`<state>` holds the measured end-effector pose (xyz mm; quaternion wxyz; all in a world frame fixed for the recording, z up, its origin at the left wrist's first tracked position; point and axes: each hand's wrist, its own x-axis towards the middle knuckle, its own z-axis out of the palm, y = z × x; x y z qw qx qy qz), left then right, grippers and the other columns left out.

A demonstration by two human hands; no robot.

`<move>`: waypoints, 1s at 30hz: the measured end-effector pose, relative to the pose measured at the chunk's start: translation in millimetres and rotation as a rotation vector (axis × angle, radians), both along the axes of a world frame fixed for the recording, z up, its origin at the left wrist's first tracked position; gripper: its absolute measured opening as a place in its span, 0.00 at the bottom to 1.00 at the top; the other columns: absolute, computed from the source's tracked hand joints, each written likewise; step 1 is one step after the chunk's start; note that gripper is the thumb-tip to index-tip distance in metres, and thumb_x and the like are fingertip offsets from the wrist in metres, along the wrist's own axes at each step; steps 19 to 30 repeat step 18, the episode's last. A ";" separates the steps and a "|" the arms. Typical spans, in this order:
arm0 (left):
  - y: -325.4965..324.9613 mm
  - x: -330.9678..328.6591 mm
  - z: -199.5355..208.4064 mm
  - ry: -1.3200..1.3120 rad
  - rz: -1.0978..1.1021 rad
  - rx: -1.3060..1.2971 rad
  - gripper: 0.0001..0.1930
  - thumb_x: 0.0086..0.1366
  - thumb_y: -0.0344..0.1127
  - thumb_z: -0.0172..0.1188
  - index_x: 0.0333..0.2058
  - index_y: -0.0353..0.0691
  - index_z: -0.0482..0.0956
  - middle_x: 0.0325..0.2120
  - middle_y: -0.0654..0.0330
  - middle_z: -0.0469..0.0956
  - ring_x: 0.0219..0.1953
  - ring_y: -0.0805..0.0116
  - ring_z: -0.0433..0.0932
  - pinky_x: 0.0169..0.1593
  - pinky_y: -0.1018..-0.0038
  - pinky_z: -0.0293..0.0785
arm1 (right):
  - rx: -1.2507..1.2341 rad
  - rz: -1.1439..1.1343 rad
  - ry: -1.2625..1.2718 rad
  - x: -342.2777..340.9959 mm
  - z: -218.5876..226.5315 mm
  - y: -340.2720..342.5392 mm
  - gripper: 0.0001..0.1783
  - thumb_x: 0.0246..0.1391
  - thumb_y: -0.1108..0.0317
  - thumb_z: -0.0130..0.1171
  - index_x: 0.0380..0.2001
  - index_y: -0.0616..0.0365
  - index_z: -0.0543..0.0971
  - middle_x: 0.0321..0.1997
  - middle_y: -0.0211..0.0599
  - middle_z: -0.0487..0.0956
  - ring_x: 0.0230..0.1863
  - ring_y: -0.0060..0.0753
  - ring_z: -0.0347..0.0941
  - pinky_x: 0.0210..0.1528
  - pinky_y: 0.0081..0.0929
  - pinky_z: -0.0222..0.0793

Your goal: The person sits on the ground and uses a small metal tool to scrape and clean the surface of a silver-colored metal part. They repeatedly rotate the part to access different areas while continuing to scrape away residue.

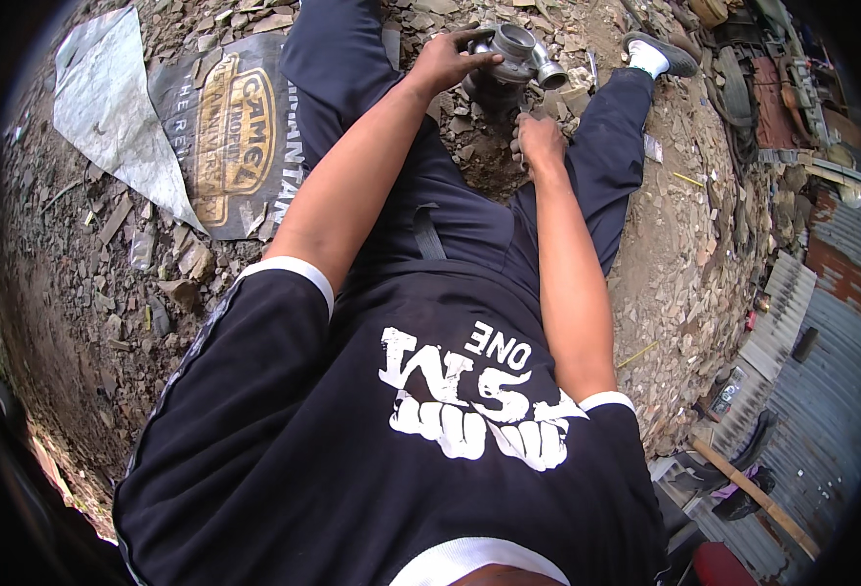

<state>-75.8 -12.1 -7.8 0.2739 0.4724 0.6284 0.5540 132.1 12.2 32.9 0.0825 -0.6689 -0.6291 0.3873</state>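
Note:
A grey metal turbocharger (514, 66), with a round open mouth on top and a short pipe outlet at its right, stands on the ground between my legs. My left hand (453, 61) grips its left side, thumb and fingers spread along the housing. Just below and to the right of it, my right hand (540, 143) is closed, its fingers curled in. Whatever those fingers hold is too small or too hidden to name. The underside of the turbocharger is in shadow.
Broken stones and tile chips cover the ground (689, 283). A dark printed sheet (181, 107) and a pale torn sheet (108, 107) lie at the left. Corrugated metal sheets (811, 391), a wooden pole (755, 495) and scrap parts (772, 88) line the right side.

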 end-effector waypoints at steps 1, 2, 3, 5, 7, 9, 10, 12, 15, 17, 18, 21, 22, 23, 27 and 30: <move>-0.5 -0.9 -0.5 0.009 0.009 0.011 0.34 0.52 0.55 0.72 0.55 0.44 0.78 0.48 0.53 0.81 0.50 0.64 0.79 0.54 0.69 0.73 | 0.066 -0.043 0.034 -2.0 1.9 -0.2 0.16 0.53 0.63 0.59 0.39 0.66 0.78 0.23 0.39 0.80 0.19 0.32 0.76 0.22 0.27 0.71; -1.1 -3.0 0.1 -0.026 -0.014 -0.065 0.34 0.52 0.55 0.72 0.55 0.43 0.78 0.48 0.53 0.81 0.50 0.64 0.79 0.54 0.69 0.73 | 0.135 -0.093 0.066 -0.9 3.0 -0.9 0.13 0.54 0.64 0.59 0.36 0.64 0.79 0.23 0.36 0.78 0.17 0.28 0.72 0.18 0.26 0.68; -1.4 -3.2 0.4 -0.025 -0.011 -0.070 0.35 0.50 0.57 0.72 0.55 0.45 0.78 0.48 0.52 0.80 0.50 0.62 0.80 0.54 0.68 0.74 | 0.203 -0.142 0.097 0.3 2.9 -1.6 0.10 0.55 0.65 0.60 0.33 0.63 0.79 0.23 0.33 0.77 0.16 0.24 0.69 0.14 0.24 0.64; -1.3 -3.2 3.0 -0.020 -0.008 -0.079 0.37 0.47 0.59 0.73 0.55 0.48 0.78 0.48 0.50 0.80 0.49 0.59 0.80 0.53 0.67 0.75 | 0.267 -0.270 0.449 -0.7 -10.4 3.1 0.12 0.47 0.72 0.67 0.33 0.60 0.75 0.23 0.30 0.73 0.14 0.22 0.64 0.12 0.24 0.59; -2.8 2.1 10.3 -0.022 -0.015 -0.053 0.37 0.50 0.58 0.72 0.55 0.44 0.77 0.50 0.52 0.79 0.51 0.62 0.79 0.54 0.68 0.73 | 0.398 -0.290 0.585 -2.7 -31.6 18.9 0.17 0.42 0.76 0.71 0.34 0.59 0.73 0.23 0.29 0.71 0.13 0.21 0.61 0.10 0.24 0.56; -3.4 1.2 7.3 -0.010 -0.008 -0.033 0.37 0.50 0.58 0.72 0.56 0.44 0.77 0.52 0.52 0.78 0.51 0.62 0.79 0.55 0.67 0.73 | 0.386 -0.214 0.533 -5.4 -49.6 33.0 0.27 0.38 0.75 0.74 0.44 0.62 0.74 0.36 0.37 0.77 0.30 0.30 0.72 0.32 0.29 0.68; -2.7 -1.9 7.1 0.000 -0.025 -0.071 0.38 0.50 0.59 0.72 0.56 0.45 0.76 0.55 0.51 0.76 0.52 0.61 0.78 0.56 0.66 0.73 | 0.416 -0.158 0.574 -10.3 -54.7 34.2 0.30 0.38 0.72 0.74 0.47 0.63 0.74 0.41 0.40 0.79 0.39 0.36 0.75 0.43 0.32 0.68; -2.6 -2.6 4.7 -0.045 -0.031 -0.063 0.38 0.50 0.59 0.72 0.56 0.45 0.76 0.55 0.51 0.76 0.53 0.60 0.78 0.56 0.66 0.72 | 0.524 -0.090 0.339 -18.2 -59.3 36.1 0.34 0.38 0.65 0.76 0.50 0.63 0.75 0.49 0.45 0.81 0.52 0.43 0.77 0.55 0.35 0.68; -5.1 -0.8 13.7 -0.010 -0.046 -0.052 0.38 0.49 0.59 0.72 0.57 0.45 0.76 0.54 0.51 0.76 0.54 0.60 0.77 0.57 0.67 0.72 | 0.524 -0.079 0.230 -19.8 -49.0 31.9 0.34 0.39 0.63 0.75 0.52 0.61 0.76 0.49 0.45 0.81 0.53 0.44 0.77 0.56 0.36 0.68; -6.9 1.0 18.6 -0.035 -0.065 -0.072 0.40 0.49 0.60 0.72 0.57 0.45 0.76 0.53 0.50 0.77 0.55 0.59 0.76 0.58 0.67 0.70 | 0.343 -0.090 0.358 -10.9 -63.4 43.6 0.35 0.40 0.64 0.76 0.54 0.60 0.75 0.52 0.43 0.80 0.54 0.38 0.76 0.58 0.34 0.66; -7.3 -2.1 15.1 -0.091 -0.064 -0.101 0.40 0.48 0.61 0.72 0.57 0.45 0.76 0.53 0.49 0.77 0.56 0.59 0.76 0.59 0.66 0.69 | 0.256 -0.096 0.377 -17.7 -35.6 31.5 0.39 0.39 0.66 0.77 0.56 0.61 0.73 0.54 0.43 0.78 0.54 0.35 0.74 0.59 0.33 0.65; -7.3 -2.1 15.1 -0.091 -0.064 -0.101 0.40 0.48 0.61 0.72 0.57 0.45 0.76 0.53 0.49 0.77 0.56 0.59 0.76 0.59 0.66 0.69 | 0.256 -0.096 0.377 -17.7 -35.6 31.5 0.39 0.39 0.66 0.77 0.56 0.61 0.73 0.54 0.43 0.78 0.54 0.35 0.74 0.59 0.33 0.65; -7.3 -2.1 15.1 -0.091 -0.064 -0.101 0.40 0.48 0.61 0.72 0.57 0.45 0.76 0.53 0.49 0.77 0.56 0.59 0.76 0.59 0.66 0.69 | 0.256 -0.096 0.377 -17.7 -35.6 31.5 0.39 0.39 0.66 0.77 0.56 0.61 0.73 0.54 0.43 0.78 0.54 0.35 0.74 0.59 0.33 0.65; -7.3 -2.1 15.1 -0.091 -0.064 -0.101 0.40 0.48 0.61 0.72 0.57 0.45 0.76 0.53 0.49 0.77 0.56 0.59 0.76 0.59 0.66 0.69 | 0.256 -0.096 0.377 -17.7 -35.6 31.5 0.39 0.39 0.66 0.77 0.56 0.61 0.73 0.54 0.43 0.78 0.54 0.35 0.74 0.59 0.33 0.65; -7.3 -2.1 15.1 -0.091 -0.064 -0.101 0.40 0.48 0.61 0.72 0.57 0.45 0.76 0.53 0.49 0.77 0.56 0.59 0.76 0.59 0.66 0.69 | 0.256 -0.096 0.377 -17.7 -35.6 31.5 0.39 0.39 0.66 0.77 0.56 0.61 0.73 0.54 0.43 0.78 0.54 0.35 0.74 0.59 0.33 0.65; -7.3 -2.1 15.1 -0.091 -0.064 -0.101 0.40 0.48 0.61 0.72 0.57 0.45 0.76 0.53 0.49 0.77 0.56 0.59 0.76 0.59 0.66 0.69 | 0.256 -0.096 0.377 -17.7 -35.6 31.5 0.39 0.39 0.66 0.77 0.56 0.61 0.73 0.54 0.43 0.78 0.54 0.35 0.74 0.59 0.33 0.65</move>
